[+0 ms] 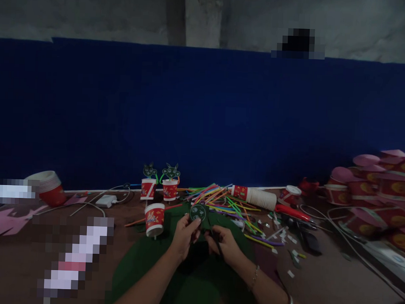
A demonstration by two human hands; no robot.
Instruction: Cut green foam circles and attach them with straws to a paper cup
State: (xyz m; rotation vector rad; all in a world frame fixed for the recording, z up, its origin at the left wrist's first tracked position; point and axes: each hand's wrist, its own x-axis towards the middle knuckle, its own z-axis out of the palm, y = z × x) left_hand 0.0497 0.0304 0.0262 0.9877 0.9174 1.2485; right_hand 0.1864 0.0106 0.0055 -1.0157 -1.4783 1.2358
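My left hand [185,231] pinches a small round dark-green paper cutout [197,212] with light lines drawn on it, the thumb lying over its lower part. Just to the right, my right hand [224,243] is closed around dark scissors [209,224], whose blades point up beside the cutout's right edge. Both hands are above a large dark-green sheet [141,274]. Left of them, a red patterned paper cup [154,217] rests tilted. Behind it stand two red cups [148,189] with green animal-face cutouts [171,171] and bent pipe-cleaner-like arms.
Colourful thin sticks [217,196] lie heaped behind my hands. A row of nested cups [254,197], a red-handled tool [295,213] and paper scraps [282,234] are to the right. Pink-topped red cups [367,186] pile up far right. A cup stack [50,189] and white adapter [106,201] sit left.
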